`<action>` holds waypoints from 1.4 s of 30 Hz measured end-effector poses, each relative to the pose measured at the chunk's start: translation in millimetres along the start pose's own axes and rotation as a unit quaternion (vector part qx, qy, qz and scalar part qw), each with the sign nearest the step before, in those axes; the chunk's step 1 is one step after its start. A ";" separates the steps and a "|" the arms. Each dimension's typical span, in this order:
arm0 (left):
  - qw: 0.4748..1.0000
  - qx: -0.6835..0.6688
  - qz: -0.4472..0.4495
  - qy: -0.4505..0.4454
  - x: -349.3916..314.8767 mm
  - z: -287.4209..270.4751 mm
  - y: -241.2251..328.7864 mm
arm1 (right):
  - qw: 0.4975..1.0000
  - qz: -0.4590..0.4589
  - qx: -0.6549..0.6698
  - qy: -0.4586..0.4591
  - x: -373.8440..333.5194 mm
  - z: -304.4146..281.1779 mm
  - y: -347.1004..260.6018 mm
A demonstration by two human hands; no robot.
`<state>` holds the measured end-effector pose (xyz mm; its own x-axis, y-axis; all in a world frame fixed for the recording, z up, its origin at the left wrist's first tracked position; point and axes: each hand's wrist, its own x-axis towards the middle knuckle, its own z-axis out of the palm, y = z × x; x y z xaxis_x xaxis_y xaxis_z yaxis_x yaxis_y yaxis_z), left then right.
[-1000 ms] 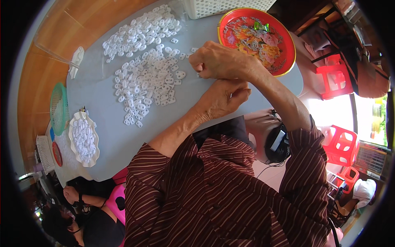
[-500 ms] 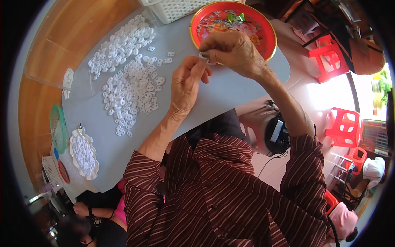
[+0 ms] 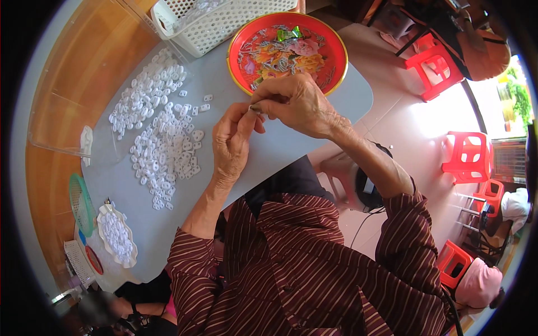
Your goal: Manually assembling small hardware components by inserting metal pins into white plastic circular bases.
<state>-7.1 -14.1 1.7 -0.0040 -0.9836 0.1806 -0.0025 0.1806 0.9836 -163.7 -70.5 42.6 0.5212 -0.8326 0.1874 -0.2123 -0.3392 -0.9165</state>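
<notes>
My left hand (image 3: 231,143) and my right hand (image 3: 300,103) meet above the grey table, just before the near rim of a red round tray (image 3: 232,61). Both are closed in a pinch, fingertips together on a small white plastic piece (image 3: 251,108) that they mostly cover. To the left of my left hand lie two loose heaps of small white two-holed pieces, a near heap (image 3: 162,148) and a far heap (image 3: 148,84). The flower-patterned tray holds many small silvery metal parts (image 3: 328,75) and a green shiny wrapper (image 3: 289,35).
A white perforated basket (image 3: 218,33) stands behind the tray. At left are a scalloped dish (image 3: 132,255) of white pieces and a green mesh basket (image 3: 81,204). Red stools (image 3: 468,157) stand on the floor at right. Another person's arm (image 3: 148,309) shows at lower left.
The view has shifted, so the table and tray appear further left. My hands stay pinched together, their tips closer, and the white piece between them shows less.
</notes>
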 end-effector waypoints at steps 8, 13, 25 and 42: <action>0.998 0.006 -0.068 -0.007 2.7 -6.5 1.9 | 0.969 -0.117 -0.209 0.068 56.3 -39.4 41.4; 0.998 0.001 -0.062 -0.023 3.7 -6.3 3.6 | 0.913 -0.122 -0.389 -0.004 88.7 -55.7 66.8; 0.998 0.009 -0.045 -0.041 1.9 -6.8 0.0 | 0.878 -0.112 -0.462 -0.056 97.2 -47.6 57.5; 0.997 0.021 -0.052 -0.049 2.3 -3.8 2.8 | 0.877 -0.087 -0.471 -0.043 85.0 -53.6 53.9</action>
<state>-3.3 -15.8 4.9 -0.0998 -0.9921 0.0754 -0.0491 0.0806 0.9955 -175.2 -183.0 28.1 0.6652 -0.7100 0.2310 -0.6906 -0.7027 -0.1710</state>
